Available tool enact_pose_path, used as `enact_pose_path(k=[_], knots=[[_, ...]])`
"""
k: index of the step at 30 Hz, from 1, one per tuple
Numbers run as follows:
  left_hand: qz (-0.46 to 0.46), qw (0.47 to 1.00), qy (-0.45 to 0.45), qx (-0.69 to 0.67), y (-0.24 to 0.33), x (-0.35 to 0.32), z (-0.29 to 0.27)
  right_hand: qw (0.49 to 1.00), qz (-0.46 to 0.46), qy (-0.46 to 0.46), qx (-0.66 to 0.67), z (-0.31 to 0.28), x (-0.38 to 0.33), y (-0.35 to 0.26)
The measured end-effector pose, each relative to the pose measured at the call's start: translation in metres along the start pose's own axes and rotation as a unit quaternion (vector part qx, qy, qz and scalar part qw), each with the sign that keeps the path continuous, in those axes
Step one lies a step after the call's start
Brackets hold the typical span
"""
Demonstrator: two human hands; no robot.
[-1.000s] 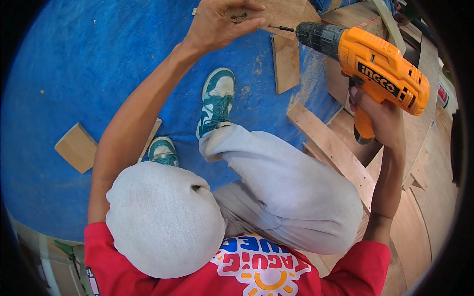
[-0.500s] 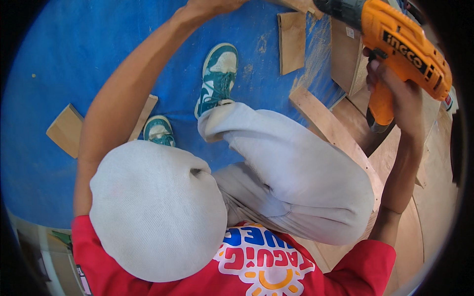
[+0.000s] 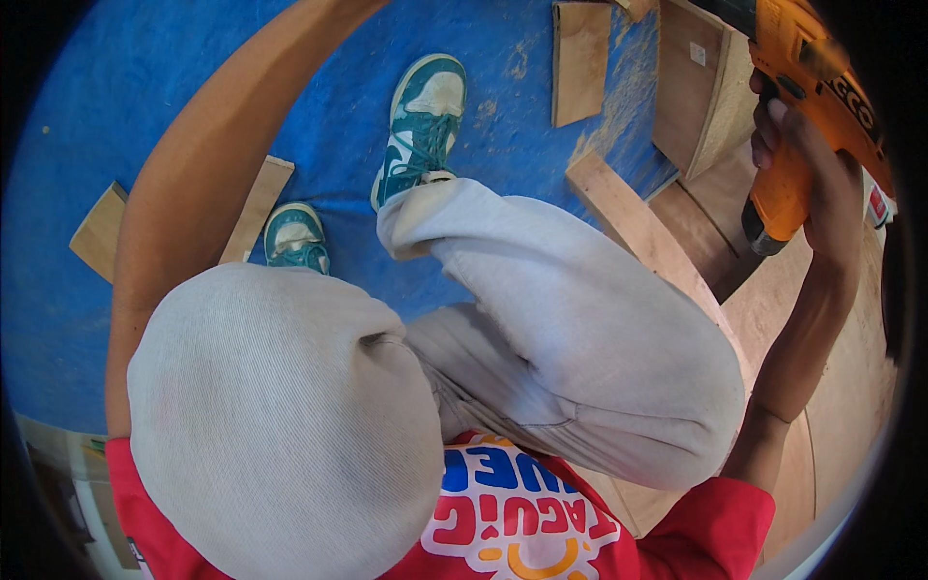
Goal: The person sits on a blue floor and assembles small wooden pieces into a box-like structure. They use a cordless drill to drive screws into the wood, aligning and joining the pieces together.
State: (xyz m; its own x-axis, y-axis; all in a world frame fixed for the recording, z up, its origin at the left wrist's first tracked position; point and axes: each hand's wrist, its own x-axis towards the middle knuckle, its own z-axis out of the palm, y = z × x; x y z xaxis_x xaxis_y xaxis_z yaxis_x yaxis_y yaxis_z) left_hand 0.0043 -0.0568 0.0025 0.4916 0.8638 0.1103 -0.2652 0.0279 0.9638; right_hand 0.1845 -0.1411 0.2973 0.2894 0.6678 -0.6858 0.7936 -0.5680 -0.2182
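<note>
My right hand (image 3: 812,159) is wrapped around the grip of an orange and black power drill (image 3: 807,87) at the upper right. One finger lies by its trigger. The drill's black front end runs off the upper edge, so its tip is hidden. My left forearm (image 3: 208,155) reaches up past the top edge, and the left hand itself is out of view. Below the drill lies a long light wooden board (image 3: 638,217), partly covered by my bent right leg.
Blue sheeting (image 3: 338,106) with sawdust covers the floor. A short wood piece (image 3: 580,68) and a plywood panel (image 3: 688,92) lie at the upper right. Wood offcuts (image 3: 101,232) sit at the left, near my green and white shoes (image 3: 425,126). Plywood (image 3: 851,387) spreads along the right side.
The drill and my right hand have shifted right, taking more of the drill out of the picture. My left hand has gone beyond the upper edge. The view has shifted slightly.
</note>
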Motion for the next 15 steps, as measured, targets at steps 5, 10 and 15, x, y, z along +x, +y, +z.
enact_pose_path(k=[5,10,15], knots=[[0.000,1.000,0.012,0.029,0.004,0.003,0.000,0.996,0.019,0.043,0.073,-0.002,-0.001,-0.002],[0.015,0.999,0.019,0.048,-0.005,0.004,-0.002,0.944,0.022,0.178,0.275,0.053,-0.031,0.047],[0.081,0.989,0.013,0.124,-0.007,0.004,-0.006,0.928,0.017,0.326,0.177,0.153,-0.020,0.152]])
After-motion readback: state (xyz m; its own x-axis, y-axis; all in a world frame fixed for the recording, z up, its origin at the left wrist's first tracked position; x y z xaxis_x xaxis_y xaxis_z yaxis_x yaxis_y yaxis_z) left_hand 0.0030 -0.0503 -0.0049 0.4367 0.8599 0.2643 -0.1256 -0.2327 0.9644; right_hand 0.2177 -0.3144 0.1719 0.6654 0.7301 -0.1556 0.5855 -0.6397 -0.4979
